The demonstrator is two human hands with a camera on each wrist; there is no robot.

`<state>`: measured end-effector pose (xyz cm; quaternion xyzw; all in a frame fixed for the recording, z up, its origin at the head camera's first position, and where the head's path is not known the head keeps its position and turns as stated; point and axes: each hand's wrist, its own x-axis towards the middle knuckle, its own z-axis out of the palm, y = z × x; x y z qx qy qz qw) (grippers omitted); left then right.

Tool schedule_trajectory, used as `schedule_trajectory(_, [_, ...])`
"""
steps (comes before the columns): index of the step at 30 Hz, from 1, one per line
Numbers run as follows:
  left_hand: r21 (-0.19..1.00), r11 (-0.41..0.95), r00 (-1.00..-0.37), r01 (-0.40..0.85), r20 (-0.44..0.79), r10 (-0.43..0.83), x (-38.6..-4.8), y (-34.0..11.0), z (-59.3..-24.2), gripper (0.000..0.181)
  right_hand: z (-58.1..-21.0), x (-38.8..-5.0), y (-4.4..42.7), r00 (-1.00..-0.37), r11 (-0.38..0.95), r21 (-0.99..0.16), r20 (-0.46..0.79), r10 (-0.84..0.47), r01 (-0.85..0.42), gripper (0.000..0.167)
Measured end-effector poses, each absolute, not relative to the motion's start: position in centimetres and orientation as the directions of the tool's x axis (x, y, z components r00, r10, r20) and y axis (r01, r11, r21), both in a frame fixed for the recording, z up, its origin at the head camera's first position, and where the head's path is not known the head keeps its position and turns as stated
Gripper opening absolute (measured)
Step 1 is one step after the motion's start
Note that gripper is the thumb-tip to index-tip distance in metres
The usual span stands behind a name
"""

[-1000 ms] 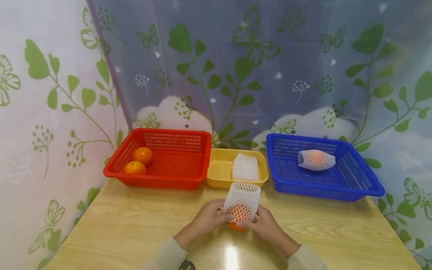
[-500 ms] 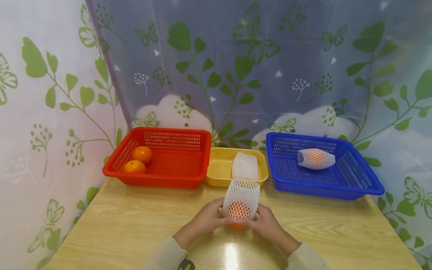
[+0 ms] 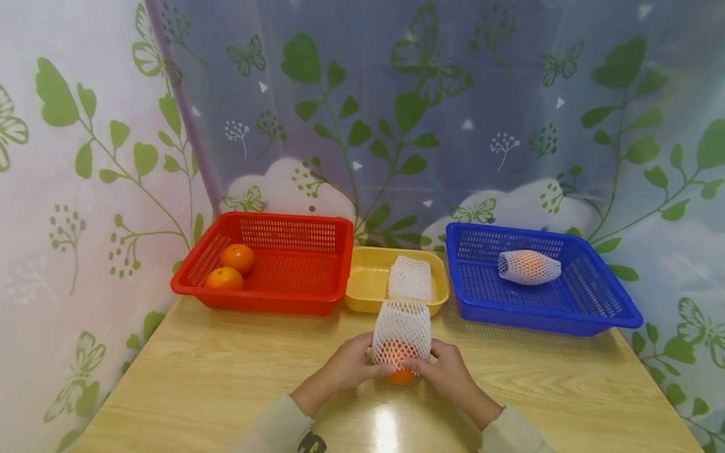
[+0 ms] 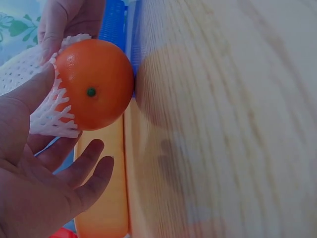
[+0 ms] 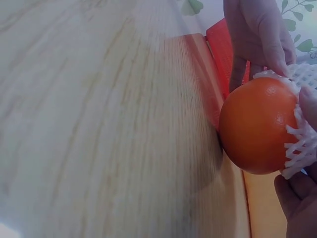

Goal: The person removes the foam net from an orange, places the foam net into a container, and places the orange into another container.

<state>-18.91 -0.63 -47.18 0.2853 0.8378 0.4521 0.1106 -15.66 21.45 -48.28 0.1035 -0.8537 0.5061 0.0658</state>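
An orange (image 3: 400, 376) sits partly inside a white foam net sleeve (image 3: 401, 327), its lower end bare, just above the wooden table. My left hand (image 3: 351, 363) pinches the sleeve's edge on the left, and my right hand (image 3: 447, 371) grips it from the other side, both thumbs at the near edge. In the left wrist view the bare half of the orange (image 4: 96, 84) shows a green stem spot, and the left hand's (image 4: 44, 148) lower fingers are spread. The right wrist view shows the orange (image 5: 257, 126) with the net's cut edge around it.
A red basket (image 3: 272, 305) at the left holds two oranges (image 3: 224, 279). Behind the hands, a yellow tray (image 3: 362, 296) holds white net sleeves (image 3: 410, 278). In the blue basket (image 3: 544, 319) at the right lies a net-wrapped orange (image 3: 529, 267).
The sleeve and orange have shifted slightly left in the head view, and the net's mouth looks rounder. Both hands keep their hold, with the thumbs shifting a little at the near edge.
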Motion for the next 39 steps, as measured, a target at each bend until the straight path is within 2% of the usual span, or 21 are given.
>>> schedule_trajectory(4, [0.818,0.423,-0.812,0.389,0.088,0.577,-18.83,-0.69,-47.12,0.06,-48.32,-15.62,21.31,-0.976,0.475,-0.853,0.196,-0.091,-0.216,0.035])
schedule_trajectory(10, [0.791,0.449,-0.821,0.415,0.112,0.56,-18.76,-0.82,-46.86,0.058,-48.36,-15.6,21.29,-0.964,0.462,-0.847,0.252,-0.085,-0.262,0.054])
schedule_trajectory(15, [0.783,0.475,-0.846,0.401,0.119,0.519,-18.91,-0.8,-46.9,0.049,-48.16,-15.44,21.21,-0.96,0.42,-0.863,0.259,-0.106,-0.279,0.059])
schedule_trajectory(20, [0.813,0.453,-0.887,0.366,0.157,0.434,-18.95,-0.61,-47.0,0.033,-47.96,-15.28,21.08,-0.967,0.398,-0.881,0.233,-0.108,-0.257,0.056])
schedule_trajectory(24, [0.831,0.43,-0.9,0.354,0.178,0.398,-18.92,-0.46,-47.04,0.03,-47.97,-15.25,21.03,-0.969,0.394,-0.885,0.22,-0.111,-0.247,0.054])
schedule_trajectory(31, [0.838,0.424,-0.897,0.344,0.16,0.411,-18.88,-0.44,-46.97,0.031,-48.19,-15.42,21.18,-0.96,0.422,-0.862,0.262,-0.101,-0.28,0.057])
schedule_trajectory(39, [0.821,0.439,-0.878,0.365,0.147,0.455,-18.9,-0.47,-46.98,0.044,-47.94,-15.6,21.11,-0.944,0.431,-0.84,0.302,-0.135,-0.331,0.043])
